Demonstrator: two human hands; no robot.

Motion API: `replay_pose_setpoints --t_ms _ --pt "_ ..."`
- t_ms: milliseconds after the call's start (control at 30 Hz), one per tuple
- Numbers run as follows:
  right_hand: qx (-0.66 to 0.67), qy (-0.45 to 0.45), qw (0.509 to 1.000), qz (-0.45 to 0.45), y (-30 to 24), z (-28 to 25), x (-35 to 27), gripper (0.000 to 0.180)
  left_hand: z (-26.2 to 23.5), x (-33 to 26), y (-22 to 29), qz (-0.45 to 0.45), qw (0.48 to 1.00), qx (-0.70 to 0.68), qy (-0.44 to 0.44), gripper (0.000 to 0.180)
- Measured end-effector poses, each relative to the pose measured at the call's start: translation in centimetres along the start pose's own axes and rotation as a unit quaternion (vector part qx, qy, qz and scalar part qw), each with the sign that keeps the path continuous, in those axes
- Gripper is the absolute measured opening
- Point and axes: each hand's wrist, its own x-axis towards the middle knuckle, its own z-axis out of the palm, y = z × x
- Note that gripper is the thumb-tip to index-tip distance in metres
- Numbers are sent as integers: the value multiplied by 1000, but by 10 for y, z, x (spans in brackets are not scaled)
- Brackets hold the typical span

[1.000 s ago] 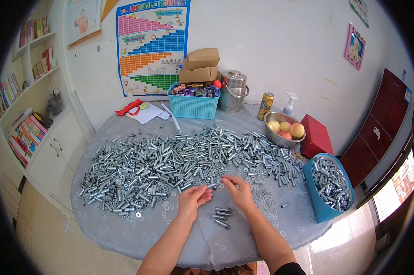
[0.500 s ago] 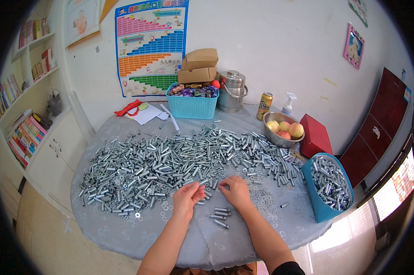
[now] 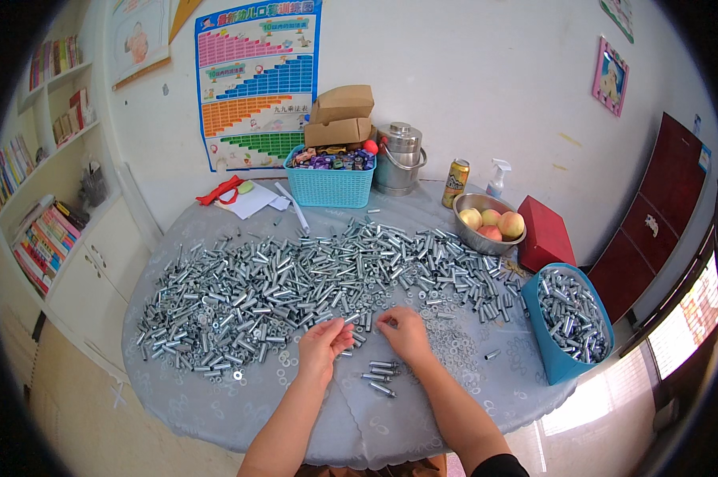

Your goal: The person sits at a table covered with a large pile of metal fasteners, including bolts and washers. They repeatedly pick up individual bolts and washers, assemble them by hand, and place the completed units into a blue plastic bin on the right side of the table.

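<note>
A wide heap of silvery metal sleeves point(image 3: 287, 274) spreads over the table, with loose washers point(image 3: 454, 338) strewn to its right. At the heap's near edge my left hand point(image 3: 323, 347) is closed, thumb against curled fingers; what they hold, if anything, I cannot make out. Just to its right, my right hand point(image 3: 404, 331) has its fingertips pinched together beside the sleeves, and anything in them is too small to name. A small group of expansion bolts point(image 3: 383, 370) lies between my forearms.
A blue bin point(image 3: 546, 334) full of metal sleeves stands at the table's right edge. Behind the heap are a turquoise basket point(image 3: 331, 188), a metal canister point(image 3: 398, 163), a drink can point(image 3: 456, 183), a spray bottle point(image 3: 497, 179), a bowl point(image 3: 486, 242) of fruit and a red box point(image 3: 546, 234).
The view has shifted very slightly. My right hand's fingertips have moved a little; both hands stay closed in nearly the same place.
</note>
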Motion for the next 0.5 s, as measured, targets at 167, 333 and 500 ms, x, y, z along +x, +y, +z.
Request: replay_pose_setpoints --t_ms 167,333,500 --pt "412 -35 893 180 2 -3 1 16 4 -3 1 -10 1000 15 9 14" --pt "443 -65 877 172 -18 -11 0 17 3 -4 0 -29 999 26 -7 14" --pt "395 -68 904 150 -18 -12 -1 19 2 -3 0 -53 998 20 -29 14"
